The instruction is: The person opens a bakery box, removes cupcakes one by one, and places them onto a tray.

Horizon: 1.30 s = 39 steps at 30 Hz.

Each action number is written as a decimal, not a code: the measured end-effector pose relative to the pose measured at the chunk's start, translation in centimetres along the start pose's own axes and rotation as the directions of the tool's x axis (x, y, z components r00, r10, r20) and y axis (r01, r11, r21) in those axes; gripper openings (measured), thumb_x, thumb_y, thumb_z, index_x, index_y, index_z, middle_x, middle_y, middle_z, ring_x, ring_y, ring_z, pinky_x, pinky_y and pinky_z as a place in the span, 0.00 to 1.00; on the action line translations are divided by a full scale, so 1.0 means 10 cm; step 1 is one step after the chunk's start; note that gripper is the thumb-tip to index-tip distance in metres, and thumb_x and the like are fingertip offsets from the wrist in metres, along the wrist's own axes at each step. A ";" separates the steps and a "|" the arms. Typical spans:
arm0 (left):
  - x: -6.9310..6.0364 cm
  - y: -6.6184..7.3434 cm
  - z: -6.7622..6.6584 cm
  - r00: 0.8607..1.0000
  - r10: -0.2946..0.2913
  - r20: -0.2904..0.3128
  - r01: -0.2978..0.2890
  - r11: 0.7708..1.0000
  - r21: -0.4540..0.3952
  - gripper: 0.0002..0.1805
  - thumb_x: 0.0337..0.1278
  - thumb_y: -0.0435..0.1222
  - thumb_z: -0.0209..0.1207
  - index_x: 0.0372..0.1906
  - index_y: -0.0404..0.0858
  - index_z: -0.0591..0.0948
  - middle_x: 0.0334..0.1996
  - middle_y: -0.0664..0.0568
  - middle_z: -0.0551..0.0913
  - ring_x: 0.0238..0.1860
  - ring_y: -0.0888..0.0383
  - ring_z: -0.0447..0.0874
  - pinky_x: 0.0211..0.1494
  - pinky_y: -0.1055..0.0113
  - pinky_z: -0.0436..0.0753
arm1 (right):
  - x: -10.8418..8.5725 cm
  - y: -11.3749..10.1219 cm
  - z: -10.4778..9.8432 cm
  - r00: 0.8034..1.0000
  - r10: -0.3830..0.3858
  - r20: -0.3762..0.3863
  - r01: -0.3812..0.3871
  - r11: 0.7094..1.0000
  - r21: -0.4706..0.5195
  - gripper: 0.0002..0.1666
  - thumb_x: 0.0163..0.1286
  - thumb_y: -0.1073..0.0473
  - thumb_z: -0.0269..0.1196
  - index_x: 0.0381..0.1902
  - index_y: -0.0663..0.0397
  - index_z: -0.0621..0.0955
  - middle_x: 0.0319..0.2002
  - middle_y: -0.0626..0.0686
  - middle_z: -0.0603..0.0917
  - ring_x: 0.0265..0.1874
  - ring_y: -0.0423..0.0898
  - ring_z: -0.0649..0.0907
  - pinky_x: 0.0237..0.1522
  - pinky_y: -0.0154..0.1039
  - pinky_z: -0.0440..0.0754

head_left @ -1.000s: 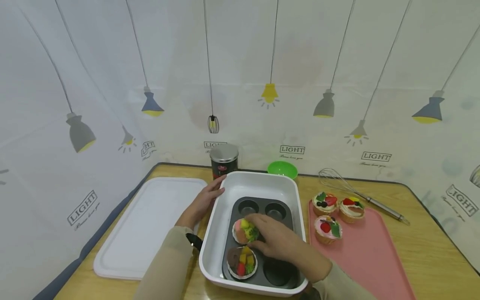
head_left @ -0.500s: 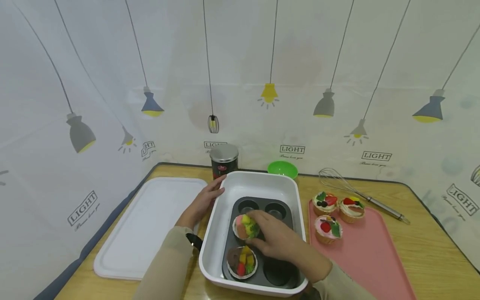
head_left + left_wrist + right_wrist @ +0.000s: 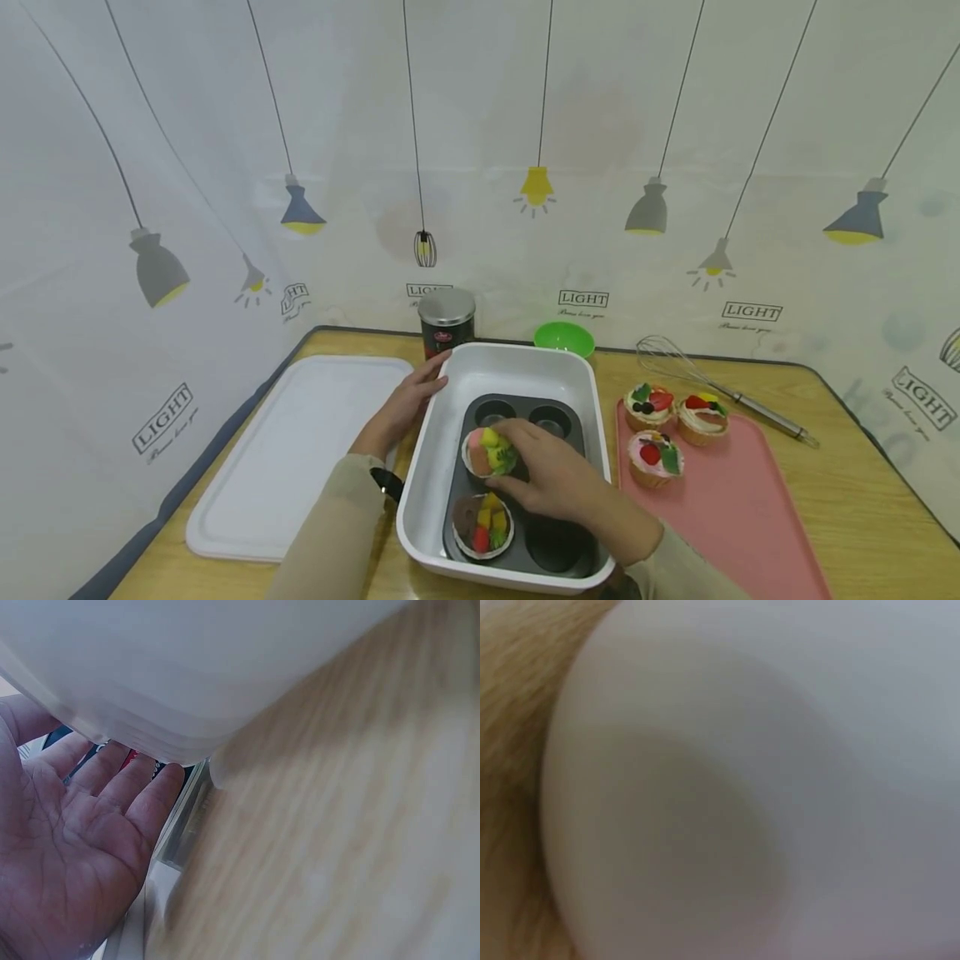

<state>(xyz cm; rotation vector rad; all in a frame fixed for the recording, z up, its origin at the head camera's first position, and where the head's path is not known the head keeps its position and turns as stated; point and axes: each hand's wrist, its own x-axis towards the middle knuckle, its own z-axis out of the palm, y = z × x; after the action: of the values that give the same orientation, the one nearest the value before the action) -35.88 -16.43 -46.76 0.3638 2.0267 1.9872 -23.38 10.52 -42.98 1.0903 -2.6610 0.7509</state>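
Observation:
Toward the rear of the left edge of a white deep tray, my left hand rests with fairly straight fingers. In the left wrist view, the fingertips touch the tray's outer wall. My right hand reaches inside and pinches a fruit-topped cupcake between thumb and fingers. That cupcake is over a left-hand cup of a dark muffin pan lying in the tray. A second cupcake sits in the nearer left cup. The right wrist view holds only the blurred white tray wall and table.
On the left lies a white board. A pink tray at right carries three cupcakes, with a whisk behind it. A lidded dark tin and a green bowl stand behind the white tray.
My right hand and its cupcake have risen slightly in the head view, toward the rear of the pan. The left hand keeps its place on the tray's edge.

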 end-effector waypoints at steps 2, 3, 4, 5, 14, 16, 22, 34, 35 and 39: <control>0.00 0.01 0.00 1.000 0.002 0.008 -0.002 1.000 0.003 0.30 0.77 0.43 0.47 0.79 0.52 0.59 0.77 0.52 0.60 0.68 0.46 0.70 0.63 0.54 0.77 | 0.00 0.00 0.00 1.000 -0.003 -0.007 0.003 1.000 0.000 0.37 0.62 0.44 0.73 0.65 0.48 0.73 0.57 0.47 0.80 0.53 0.41 0.80 0.57 0.45 0.80; 0.00 0.01 -0.01 1.000 0.003 0.011 -0.003 1.000 0.001 0.30 0.77 0.42 0.47 0.79 0.52 0.59 0.77 0.51 0.60 0.68 0.46 0.70 0.63 0.54 0.77 | 0.00 0.00 0.00 1.000 -0.002 -0.012 0.002 1.000 0.001 0.37 0.62 0.44 0.73 0.65 0.48 0.73 0.57 0.47 0.80 0.53 0.41 0.80 0.56 0.45 0.81; 0.00 0.01 -0.01 1.000 0.006 0.016 -0.006 1.000 0.000 0.30 0.77 0.42 0.47 0.79 0.51 0.58 0.77 0.51 0.60 0.68 0.46 0.70 0.63 0.54 0.77 | 0.00 0.00 0.00 1.000 -0.002 -0.017 0.002 1.000 0.001 0.37 0.62 0.44 0.73 0.64 0.48 0.73 0.57 0.47 0.80 0.52 0.41 0.80 0.56 0.45 0.81; 0.00 0.01 -0.01 1.000 0.005 0.016 -0.005 1.000 0.002 0.30 0.77 0.42 0.47 0.79 0.51 0.58 0.77 0.51 0.60 0.68 0.46 0.70 0.63 0.54 0.77 | 0.00 0.00 0.00 1.000 -0.001 -0.023 0.001 1.000 0.001 0.37 0.62 0.44 0.73 0.64 0.48 0.73 0.56 0.46 0.80 0.52 0.41 0.80 0.55 0.45 0.81; 0.05 -0.07 0.00 1.000 0.011 0.014 -0.011 1.000 -0.016 0.30 0.76 0.42 0.49 0.79 0.51 0.60 0.77 0.52 0.61 0.67 0.47 0.71 0.60 0.56 0.79 | -0.02 0.03 -0.05 0.996 0.082 -0.036 -0.073 0.979 0.192 0.37 0.61 0.36 0.71 0.62 0.46 0.75 0.50 0.41 0.82 0.46 0.36 0.81 0.49 0.40 0.83; 0.06 -0.08 0.02 1.000 0.020 0.023 -0.020 0.999 -0.030 0.30 0.77 0.41 0.49 0.79 0.50 0.59 0.77 0.50 0.60 0.67 0.47 0.71 0.60 0.56 0.79 | -0.03 0.02 -0.11 0.993 0.109 -0.051 -0.094 0.967 0.236 0.37 0.60 0.35 0.71 0.61 0.45 0.76 0.50 0.40 0.83 0.45 0.36 0.82 0.48 0.41 0.84; 0.03 -0.06 0.01 1.000 0.021 0.017 -0.020 0.999 -0.042 0.30 0.77 0.39 0.48 0.79 0.48 0.58 0.78 0.51 0.58 0.69 0.47 0.69 0.61 0.57 0.77 | -0.10 -0.01 -0.39 0.981 0.133 -0.141 -0.089 0.956 0.280 0.37 0.59 0.37 0.73 0.61 0.45 0.77 0.52 0.42 0.83 0.47 0.38 0.84 0.49 0.43 0.85; 0.02 -0.03 -0.03 0.997 0.048 0.056 -0.046 0.998 -0.032 0.31 0.79 0.40 0.46 0.80 0.46 0.56 0.78 0.47 0.58 0.71 0.42 0.65 0.64 0.53 0.75 | -0.76 0.57 -1.06 0.904 0.259 -0.341 -0.192 0.957 0.216 0.36 0.59 0.55 0.77 0.63 0.56 0.76 0.51 0.52 0.85 0.44 0.39 0.85 0.42 0.31 0.84; 0.02 -0.03 -0.03 0.997 0.047 0.058 -0.045 0.999 -0.030 0.31 0.79 0.40 0.46 0.80 0.46 0.55 0.78 0.47 0.58 0.71 0.41 0.65 0.64 0.53 0.75 | -0.84 0.64 -1.10 0.894 0.257 -0.367 -0.190 0.959 0.209 0.36 0.58 0.58 0.77 0.63 0.56 0.77 0.51 0.52 0.85 0.44 0.37 0.85 0.41 0.29 0.83; 0.02 -0.03 -0.02 0.998 0.041 0.056 -0.038 0.998 -0.040 0.31 0.79 0.40 0.46 0.80 0.46 0.55 0.78 0.48 0.57 0.72 0.42 0.64 0.64 0.55 0.76 | -1.17 0.95 -1.28 0.874 0.254 -0.413 -0.209 0.966 0.152 0.36 0.56 0.64 0.77 0.63 0.52 0.78 0.51 0.52 0.84 0.45 0.28 0.82 0.43 0.22 0.79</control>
<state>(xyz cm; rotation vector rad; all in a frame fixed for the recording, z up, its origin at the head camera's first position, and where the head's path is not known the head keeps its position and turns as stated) -36.13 -16.52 -47.03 0.4502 1.9578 2.0130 -22.05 29.94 -39.58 0.5381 -2.4072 1.0453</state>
